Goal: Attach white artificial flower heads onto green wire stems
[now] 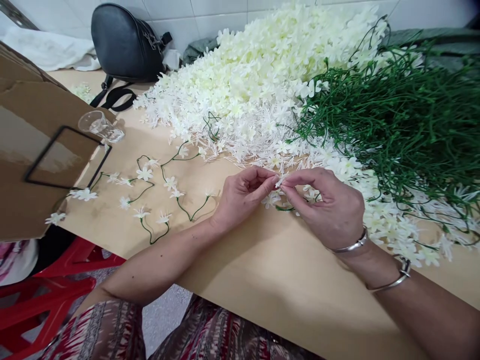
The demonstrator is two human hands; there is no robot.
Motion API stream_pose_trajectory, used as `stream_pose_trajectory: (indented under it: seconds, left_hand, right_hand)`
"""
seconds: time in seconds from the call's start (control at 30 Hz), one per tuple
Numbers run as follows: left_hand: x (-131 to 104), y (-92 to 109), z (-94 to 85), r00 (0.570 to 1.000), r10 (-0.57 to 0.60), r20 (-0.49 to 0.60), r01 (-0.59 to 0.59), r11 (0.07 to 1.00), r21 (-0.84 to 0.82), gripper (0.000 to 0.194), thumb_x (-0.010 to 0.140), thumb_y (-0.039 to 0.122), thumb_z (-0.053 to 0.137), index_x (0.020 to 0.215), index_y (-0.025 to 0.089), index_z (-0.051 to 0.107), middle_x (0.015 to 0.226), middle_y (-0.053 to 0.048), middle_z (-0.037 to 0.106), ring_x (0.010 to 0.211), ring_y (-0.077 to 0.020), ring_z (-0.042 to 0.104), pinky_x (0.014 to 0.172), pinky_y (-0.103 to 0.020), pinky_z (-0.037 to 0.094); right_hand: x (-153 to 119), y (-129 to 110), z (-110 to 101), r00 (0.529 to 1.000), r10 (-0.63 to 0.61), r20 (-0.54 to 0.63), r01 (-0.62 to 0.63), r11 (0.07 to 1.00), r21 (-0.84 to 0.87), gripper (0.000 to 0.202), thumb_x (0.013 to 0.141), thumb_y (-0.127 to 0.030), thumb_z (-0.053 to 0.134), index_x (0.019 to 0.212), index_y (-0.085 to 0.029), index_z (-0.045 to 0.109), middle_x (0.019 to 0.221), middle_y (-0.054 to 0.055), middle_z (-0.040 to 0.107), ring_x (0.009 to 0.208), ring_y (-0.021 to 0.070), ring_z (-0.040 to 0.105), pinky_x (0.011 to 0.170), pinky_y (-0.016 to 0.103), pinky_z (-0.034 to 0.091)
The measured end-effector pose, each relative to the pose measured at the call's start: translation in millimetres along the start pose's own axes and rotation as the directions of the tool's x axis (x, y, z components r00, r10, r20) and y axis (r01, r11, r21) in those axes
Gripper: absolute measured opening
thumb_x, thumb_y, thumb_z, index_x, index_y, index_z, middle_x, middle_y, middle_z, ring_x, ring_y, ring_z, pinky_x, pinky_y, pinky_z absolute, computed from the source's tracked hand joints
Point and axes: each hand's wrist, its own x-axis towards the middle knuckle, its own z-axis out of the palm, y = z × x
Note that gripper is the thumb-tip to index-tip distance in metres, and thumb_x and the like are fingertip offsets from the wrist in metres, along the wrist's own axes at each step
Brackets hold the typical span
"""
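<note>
My left hand [245,192] and my right hand [326,200] meet over the table, thumbs and forefingers pinched together. Between their fingertips is a small white artificial flower piece [280,180], mostly covered by the fingers. Just below the fingertips, a green stem [284,208] with white petals shows, partly hidden by my right hand. Behind the hands spreads a big heap of loose white artificial flowers [247,85]. To its right lies a pile of green plastic stems [397,110]. Left of my left hand are several green stems with white flowers on them [191,217].
A cardboard box [33,135] stands at the left, beside a clear plastic cup [101,126] lying tilted. A black bag [125,45] rests near the tiled wall [221,25]. Red plastic stools [48,300] are below the table [255,280] at the left.
</note>
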Motion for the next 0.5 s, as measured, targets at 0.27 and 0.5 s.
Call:
stream_pose_trajectory:
  seconds: [0.27,0.5]
  left_hand:
    - [-7,7,0.4,0.997,0.067,0.045,-0.073,0.987,0.144,0.039,0.097,0.058,0.082,0.098,0.019,0.081,0.09,-0.006,0.084,0.077,-0.0138,0.074,0.073,-0.025,0.059]
    - [-5,9,-0.6,0.986,0.14,0.092,-0.157,0.966,0.204,0.035,0.101,0.057,0.079,0.101,0.022,0.083,0.096,-0.006,0.085,0.082,-0.0148,0.076,0.077,-0.027,0.062]
  right_hand:
    - [5,12,-1,0.999,0.046,-0.028,-0.044,0.995,0.084,0.017,0.098,-0.024,0.079,0.112,-0.034,0.079,0.098,0.002,0.081,0.087,0.0242,0.08,0.086,0.045,0.067]
    - [13,26,-5,0.929,0.263,0.262,-0.342,0.879,0.332,0.006,0.093,-0.032,0.084,0.098,-0.031,0.084,0.096,0.003,0.082,0.075,0.0193,0.073,0.062,0.034,0.061]
